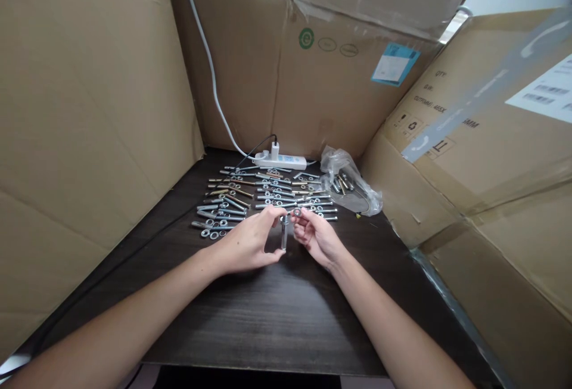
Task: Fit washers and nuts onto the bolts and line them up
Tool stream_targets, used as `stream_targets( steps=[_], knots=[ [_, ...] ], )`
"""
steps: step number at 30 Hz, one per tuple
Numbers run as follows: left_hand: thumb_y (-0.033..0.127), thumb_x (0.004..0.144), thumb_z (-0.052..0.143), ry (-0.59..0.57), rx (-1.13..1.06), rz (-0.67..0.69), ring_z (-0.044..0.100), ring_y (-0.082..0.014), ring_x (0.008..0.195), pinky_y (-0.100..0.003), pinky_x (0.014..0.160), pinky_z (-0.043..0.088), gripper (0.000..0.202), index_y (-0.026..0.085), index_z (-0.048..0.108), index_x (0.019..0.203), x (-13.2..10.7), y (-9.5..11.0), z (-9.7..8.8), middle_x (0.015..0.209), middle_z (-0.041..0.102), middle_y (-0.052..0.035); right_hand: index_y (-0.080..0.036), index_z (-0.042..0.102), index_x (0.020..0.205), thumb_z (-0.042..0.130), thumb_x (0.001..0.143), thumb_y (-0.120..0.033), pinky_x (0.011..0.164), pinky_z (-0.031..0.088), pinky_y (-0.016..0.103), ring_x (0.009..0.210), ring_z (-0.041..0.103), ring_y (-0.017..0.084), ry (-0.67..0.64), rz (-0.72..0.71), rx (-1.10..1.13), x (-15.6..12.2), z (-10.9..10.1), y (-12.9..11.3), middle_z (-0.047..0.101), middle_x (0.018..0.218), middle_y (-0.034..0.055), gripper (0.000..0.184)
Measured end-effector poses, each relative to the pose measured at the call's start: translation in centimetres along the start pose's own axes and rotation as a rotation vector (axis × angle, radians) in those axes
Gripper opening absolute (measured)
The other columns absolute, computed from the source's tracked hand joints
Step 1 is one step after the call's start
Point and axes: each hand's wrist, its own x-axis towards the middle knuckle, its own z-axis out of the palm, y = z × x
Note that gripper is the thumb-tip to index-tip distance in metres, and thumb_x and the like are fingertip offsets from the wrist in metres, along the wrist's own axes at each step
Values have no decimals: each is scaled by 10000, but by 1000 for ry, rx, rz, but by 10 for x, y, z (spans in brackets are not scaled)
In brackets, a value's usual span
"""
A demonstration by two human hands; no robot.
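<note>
My left hand (252,237) is closed on a short metal sleeve (284,239), held upright between thumb below and fingers above. A ring-like piece shows at the sleeve's top end, partly covered by my fingertips. Just to the right, my right hand (318,235) pinches a small metal washer (297,212) between thumb and forefinger, close to the sleeve's top. Whether the two pieces touch, I cannot tell. Behind my hands lie rows of metal bolts (232,203), with loose washers (214,235) among them.
A white power strip (286,161) with a plugged-in charger (274,151) lies at the back. At the back right rests a clear plastic bag (357,189) with metal parts. Cardboard walls (241,49) enclose the dark table (268,323). A black cable (147,237) crosses the left side.
</note>
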Motion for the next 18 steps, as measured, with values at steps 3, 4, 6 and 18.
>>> stream_targets(
  steps=[3, 4, 6, 18],
  knots=[
    [223, 742, 605, -52, -24, 0, 559, -207, 935, -325, 777, 476, 592, 213, 280, 1237, 0, 2, 0, 1061, 507, -64, -139, 643, 831, 691, 737, -401, 389, 210, 159, 484, 376, 37, -21, 32, 61, -1, 2, 0, 569, 729, -7, 282],
    [221, 744, 599, -66, -26, 1, 562, -208, 934, -323, 774, 475, 580, 217, 286, 1232, 0, 3, 0, 1057, 510, -62, -141, 644, 828, 691, 734, -404, 385, 209, 160, 482, 372, 39, -18, 35, 59, -1, 3, 0, 568, 724, -9, 284],
    [224, 748, 594, -84, -25, 0, 566, -212, 933, -324, 775, 474, 565, 223, 293, 1226, -1, 4, 0, 1060, 514, -60, -146, 643, 819, 691, 728, -416, 380, 209, 168, 476, 361, 45, -11, 40, 42, -2, 3, 0, 565, 712, -11, 289],
    [230, 734, 603, -76, -56, -8, 581, -221, 951, -342, 803, 480, 585, 239, 310, 1240, -1, 4, 1, 1093, 530, -63, -149, 570, 702, 709, 714, -411, 426, 204, 176, 480, 348, 54, -2, 31, -63, -4, 6, 5, 475, 581, -44, 297]
  ],
)
